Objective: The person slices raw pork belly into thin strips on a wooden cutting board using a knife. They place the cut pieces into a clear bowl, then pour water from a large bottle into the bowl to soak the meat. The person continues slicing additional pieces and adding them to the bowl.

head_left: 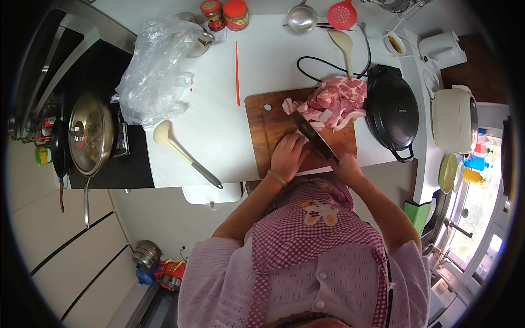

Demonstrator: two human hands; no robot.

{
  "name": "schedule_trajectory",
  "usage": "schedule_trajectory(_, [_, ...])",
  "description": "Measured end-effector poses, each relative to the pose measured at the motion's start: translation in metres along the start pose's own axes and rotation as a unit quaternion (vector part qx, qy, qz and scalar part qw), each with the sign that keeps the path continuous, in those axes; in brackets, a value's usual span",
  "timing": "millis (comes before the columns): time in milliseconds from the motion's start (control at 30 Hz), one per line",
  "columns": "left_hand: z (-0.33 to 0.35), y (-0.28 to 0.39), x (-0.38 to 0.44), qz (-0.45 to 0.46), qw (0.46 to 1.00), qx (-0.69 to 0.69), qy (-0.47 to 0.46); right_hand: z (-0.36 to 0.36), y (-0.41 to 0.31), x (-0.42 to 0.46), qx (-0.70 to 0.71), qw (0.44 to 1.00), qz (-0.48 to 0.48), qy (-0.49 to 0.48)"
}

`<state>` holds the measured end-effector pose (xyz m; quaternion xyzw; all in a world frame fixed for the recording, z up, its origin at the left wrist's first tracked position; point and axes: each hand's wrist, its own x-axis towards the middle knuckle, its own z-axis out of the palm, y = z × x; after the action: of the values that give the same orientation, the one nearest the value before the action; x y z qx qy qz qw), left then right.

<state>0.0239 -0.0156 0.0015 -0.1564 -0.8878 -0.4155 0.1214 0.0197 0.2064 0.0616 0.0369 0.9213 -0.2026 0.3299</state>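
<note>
A kitchen knife [313, 136] with a dark blade lies slantwise over the wooden cutting board [262, 127], its handle inside my right hand [346, 169]. My left hand [288, 155], with a bangle at the wrist, rests on the board to the left of the blade. A little of something pale shows by its fingertips; whether the fingers hold it I cannot tell. Raw meat [338, 98] is heaped on the board's upper right, with cut strips [301, 107] near the knife tip.
Right of the board stands a black electric pan [393, 110]. A plastic bag [158, 74] and a ladle [176, 148] lie to the left, beyond them a lidded frying pan [92, 137]. A spatula [344, 43], a skimmer [342, 14] and two jars [236, 15] are at the back.
</note>
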Motion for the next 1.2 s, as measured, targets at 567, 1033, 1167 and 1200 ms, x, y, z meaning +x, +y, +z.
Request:
schedule_trajectory(567, [0.012,-0.01,-0.002,0.015,0.999,0.046,0.009,-0.023,-0.035,-0.036,-0.007,1.0,-0.002,0.029])
schedule_trajectory(1033, [0.02,-0.019,-0.007,0.031,0.998,0.05,-0.014,0.006,-0.049,0.022,-0.04,0.996,0.071,-0.023])
schedule_trajectory(1167, [0.021,-0.019,-0.005,0.01,0.999,0.037,-0.033,0.006,-0.071,0.042,-0.039,0.999,0.028,-0.013])
schedule_trajectory(1200, [0.02,-0.021,-0.004,0.016,0.999,0.04,-0.028,0.007,-0.063,0.035,-0.051,0.998,0.019,-0.014])
